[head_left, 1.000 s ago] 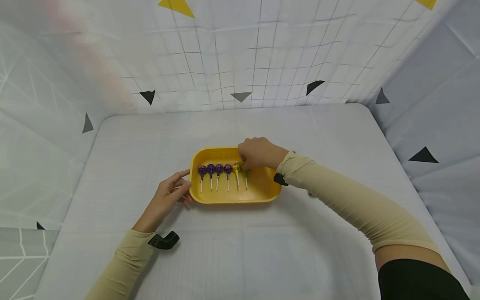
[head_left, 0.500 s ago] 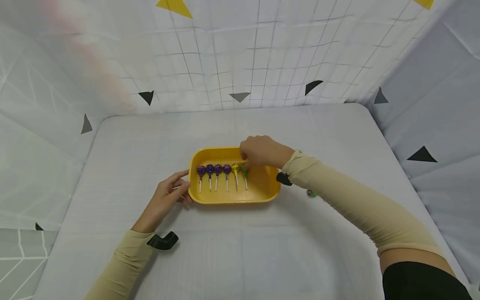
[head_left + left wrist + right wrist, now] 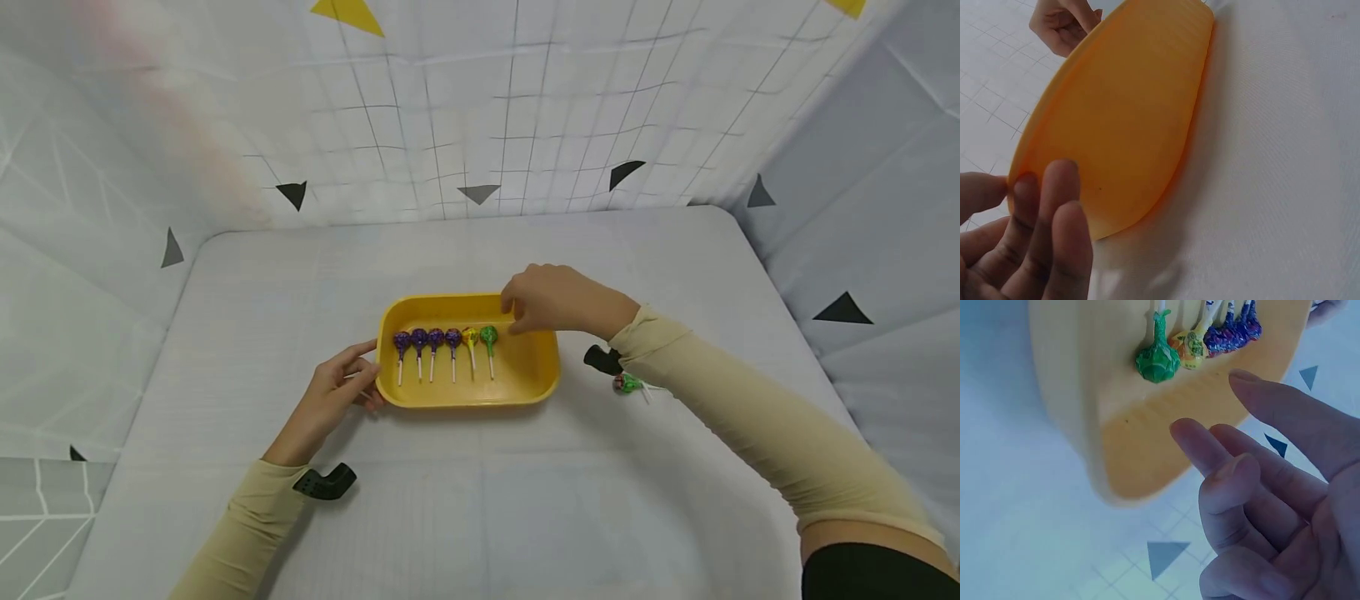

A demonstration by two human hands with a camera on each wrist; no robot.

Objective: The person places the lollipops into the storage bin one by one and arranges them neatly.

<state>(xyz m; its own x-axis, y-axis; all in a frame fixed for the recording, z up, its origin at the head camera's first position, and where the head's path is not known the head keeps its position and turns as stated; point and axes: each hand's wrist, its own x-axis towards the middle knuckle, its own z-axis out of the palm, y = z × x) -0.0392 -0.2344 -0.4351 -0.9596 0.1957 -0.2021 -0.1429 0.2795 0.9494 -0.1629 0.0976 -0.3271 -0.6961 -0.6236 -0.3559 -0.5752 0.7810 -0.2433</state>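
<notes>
My left hand (image 3: 339, 396) grips the left end of a yellow tray (image 3: 517, 387), its thumb and fingers pinching the rim in the left wrist view. Inside the tray lies a row of lollipops, sticks toward me: several purple lollipops (image 3: 437, 337) at the left, then a yellow lollipop (image 3: 470, 337), then a green lollipop (image 3: 489, 335) at the row's right end. Over the tray's far right corner hovers my right hand (image 3: 562, 298). In the right wrist view its thumb and fingers stand apart with nothing between them, near the green lollipop's head.
On the white table (image 3: 480, 508), right of the tray, lollipops with green and reddish wrappers (image 3: 628, 383) lie partly hidden by my right forearm. A white sheet with grid lines (image 3: 480, 108) rises behind the table.
My right hand has let go of the green lollipop and moved right and up from it. More of the lollipops on the table shows. The left hand keeps its place on the tray.
</notes>
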